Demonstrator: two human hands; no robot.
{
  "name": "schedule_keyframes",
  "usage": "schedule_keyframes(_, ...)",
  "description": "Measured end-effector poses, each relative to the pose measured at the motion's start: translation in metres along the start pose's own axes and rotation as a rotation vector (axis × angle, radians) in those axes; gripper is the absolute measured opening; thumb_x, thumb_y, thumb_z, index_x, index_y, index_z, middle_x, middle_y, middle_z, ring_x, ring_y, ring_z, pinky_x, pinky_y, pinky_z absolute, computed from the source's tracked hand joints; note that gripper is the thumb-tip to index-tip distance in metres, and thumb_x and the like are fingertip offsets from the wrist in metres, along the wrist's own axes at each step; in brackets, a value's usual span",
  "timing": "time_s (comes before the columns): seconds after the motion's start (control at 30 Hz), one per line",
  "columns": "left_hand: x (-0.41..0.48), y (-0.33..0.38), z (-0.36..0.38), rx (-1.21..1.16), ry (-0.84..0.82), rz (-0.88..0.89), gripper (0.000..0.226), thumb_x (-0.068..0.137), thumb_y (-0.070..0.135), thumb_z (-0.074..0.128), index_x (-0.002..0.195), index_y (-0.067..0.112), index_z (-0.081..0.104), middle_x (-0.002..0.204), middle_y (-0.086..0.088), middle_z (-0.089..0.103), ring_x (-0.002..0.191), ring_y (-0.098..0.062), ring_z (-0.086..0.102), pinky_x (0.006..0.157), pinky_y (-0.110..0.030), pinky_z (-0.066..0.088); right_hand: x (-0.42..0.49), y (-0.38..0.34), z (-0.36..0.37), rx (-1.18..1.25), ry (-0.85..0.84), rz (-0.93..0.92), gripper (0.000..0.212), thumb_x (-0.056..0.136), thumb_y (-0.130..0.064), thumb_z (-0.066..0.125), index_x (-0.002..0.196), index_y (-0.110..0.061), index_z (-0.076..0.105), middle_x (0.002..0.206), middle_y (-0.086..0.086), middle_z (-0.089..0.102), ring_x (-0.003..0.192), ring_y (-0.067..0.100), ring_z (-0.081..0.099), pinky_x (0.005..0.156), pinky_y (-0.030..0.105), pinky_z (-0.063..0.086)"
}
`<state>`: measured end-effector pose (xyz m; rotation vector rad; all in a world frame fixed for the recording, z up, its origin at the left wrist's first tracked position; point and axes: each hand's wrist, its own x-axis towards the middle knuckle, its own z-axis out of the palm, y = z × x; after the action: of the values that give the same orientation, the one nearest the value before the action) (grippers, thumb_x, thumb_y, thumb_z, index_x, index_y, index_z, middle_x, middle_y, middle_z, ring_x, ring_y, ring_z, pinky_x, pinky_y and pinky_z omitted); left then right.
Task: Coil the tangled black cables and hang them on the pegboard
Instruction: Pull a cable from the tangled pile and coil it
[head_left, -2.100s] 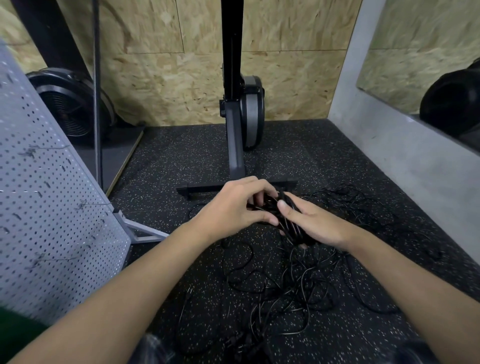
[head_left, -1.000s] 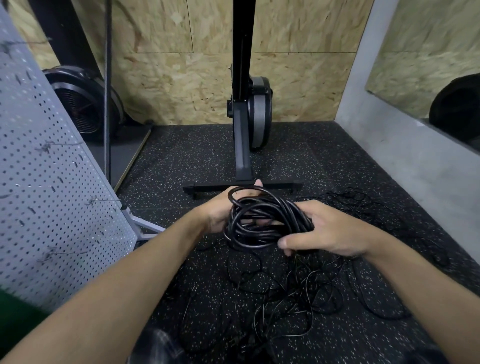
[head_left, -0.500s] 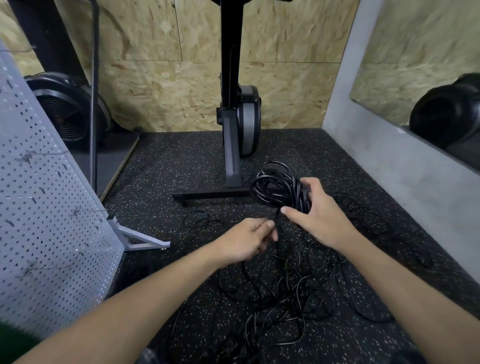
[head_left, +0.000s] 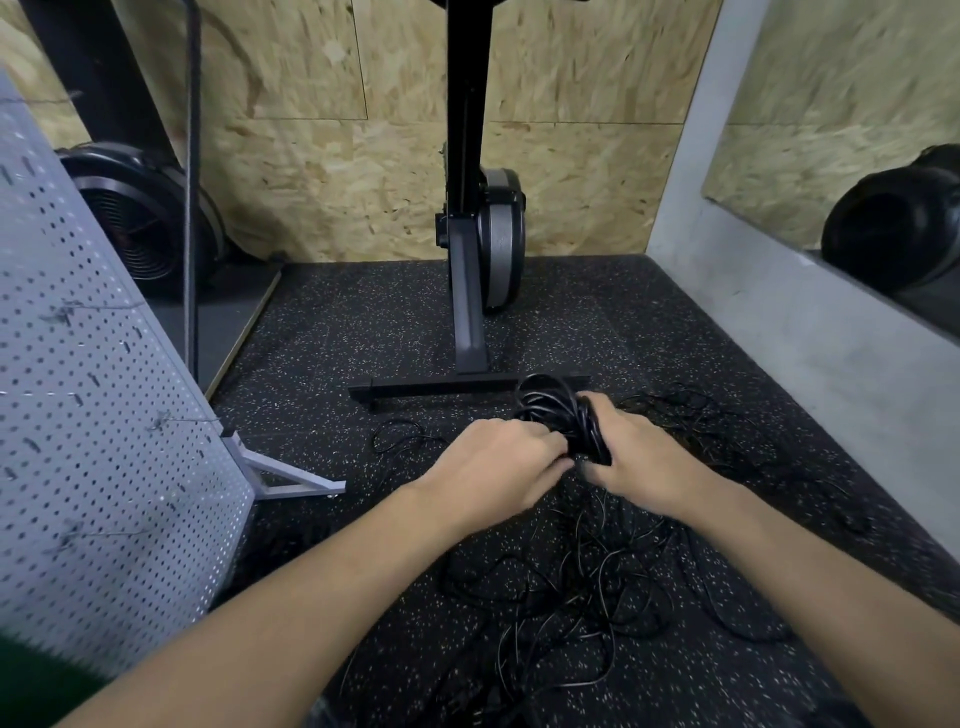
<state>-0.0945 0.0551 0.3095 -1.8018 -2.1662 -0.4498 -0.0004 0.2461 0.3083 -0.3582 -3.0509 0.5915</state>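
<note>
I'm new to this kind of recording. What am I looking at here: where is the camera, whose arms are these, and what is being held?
There is no machine here: a person wears one camera on the head, and it looks down at their own bare arms. The right hand grips a coil of black cable. The left hand reaches to the coil, but blur hides whether it grips. More tangled cables lie on the speckled floor. The white pegboard stands to the left, and an exercise machine stands ahead.

Black cables (head_left: 582, 582); white-speckled black floor (head_left: 363, 332); grey perforated pegboard (head_left: 93, 426).
</note>
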Motion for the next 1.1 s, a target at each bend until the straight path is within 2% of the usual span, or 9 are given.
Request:
schedule_keyframes(0.1,0.003,-0.001,-0.002,-0.026,0.067,0.138,0.017,0.097,0.03,0.071,0.098,0.013,0.072,0.092,0.001,0.071,0.076,-0.022,0.069,0.059,-0.031,0.05,-0.004,-0.014,0.012,-0.159,-0.097,-0.039,0.052,0.088,-0.024,0.073,0.13,-0.026,0.043,0.115,-0.002,0.064,0.094,0.025,0.068,0.074,0.038,0.055)
schedule_keyframes(0.2,0.002,-0.009,-0.009,-0.201,0.072,0.008,0.028,0.086,0.041,0.081,0.092,0.017,0.068,0.09,0.008,0.067,0.077,-0.015,0.063,0.065,-0.034,0.051,-0.01,-0.027,0.018,-0.184,-0.225,-0.034,0.03,0.087,-0.031,0.075,0.105,-0.029,0.051,0.101,-0.001,0.066,0.088,0.024,0.07,0.067,0.032,0.05)
schedule_keyframes(0.4,-0.008,-0.029,-0.017,-0.559,-0.015,-0.348,0.04,0.061,0.044,0.098,0.074,0.02,0.069,0.073,0.008,0.069,0.071,-0.009,0.062,0.065,-0.03,0.051,-0.016,-0.037,0.01,-0.262,-0.244,-0.189,0.059,0.082,-0.049,0.082,0.132,-0.037,0.053,0.12,-0.012,0.066,0.108,0.014,0.065,0.088,0.035,0.054)
schedule_keyframes(0.5,-0.014,-0.043,-0.02,-0.751,-0.089,-0.412,0.029,0.064,0.034,0.099,0.077,0.019,0.078,0.079,0.003,0.076,0.078,-0.013,0.07,0.079,-0.032,0.056,-0.025,-0.042,0.011,-0.123,-0.286,-0.26,0.055,0.083,-0.043,0.082,0.129,-0.039,0.051,0.101,-0.012,0.067,0.087,0.008,0.066,0.077,0.031,0.056)
schedule_keyframes(0.63,-0.018,-0.053,-0.022,-1.036,-0.132,-0.478,0.017,0.071,0.016,0.095,0.08,0.013,0.08,0.076,-0.006,0.075,0.072,-0.014,0.066,0.072,-0.025,0.053,-0.039,-0.059,0.008,0.161,-0.277,-0.366,0.046,0.086,-0.03,0.08,0.124,-0.033,0.054,0.081,-0.009,0.067,0.066,0.008,0.063,0.064,0.029,0.054)
schedule_keyframes(0.8,-0.022,-0.059,-0.009,-1.321,-0.28,-0.608,0.025,0.08,0.044,0.087,0.081,0.021,0.079,0.074,0.004,0.071,0.066,-0.007,0.062,0.065,-0.02,0.05,-0.046,-0.071,-0.004,0.252,-0.189,-0.367,0.037,0.086,-0.033,0.081,0.111,-0.029,0.054,0.087,-0.008,0.068,0.073,0.011,0.066,0.067,0.04,0.056)
schedule_keyframes(0.9,-0.021,-0.045,-0.01,-1.459,-0.293,-0.642,0.022,0.097,0.022,0.061,0.082,0.01,0.071,0.07,0.003,0.07,0.062,-0.006,0.064,0.063,-0.02,0.054,-0.045,-0.07,-0.008,0.264,-0.089,-0.308,0.043,0.084,-0.034,0.082,0.104,-0.034,0.044,0.086,-0.007,0.068,0.073,0.01,0.065,0.065,0.04,0.055)
schedule_keyframes(1.0,-0.021,-0.036,-0.016,-1.493,-0.33,-0.71,0.063,0.102,-0.001,0.043,0.047,0.013,0.07,0.051,0.001,0.064,0.046,-0.003,0.061,0.051,-0.015,0.051,-0.046,-0.069,-0.013,0.372,0.041,-0.288,0.057,0.084,-0.025,0.084,0.111,-0.034,0.036,0.09,-0.008,0.071,0.073,0.01,0.068,0.065,0.028,0.054)
schedule_keyframes(1.1,-0.023,-0.046,-0.007,-1.656,-0.267,-0.803,0.068,0.105,-0.004,0.04,0.047,0.012,0.073,0.058,0.0,0.069,0.053,-0.005,0.067,0.057,-0.018,0.056,-0.047,-0.068,-0.017,0.484,0.102,-0.312,0.076,0.083,-0.016,0.085,0.13,-0.043,0.031,0.102,-0.015,0.073,0.081,0.011,0.072,0.071,0.02,0.054)
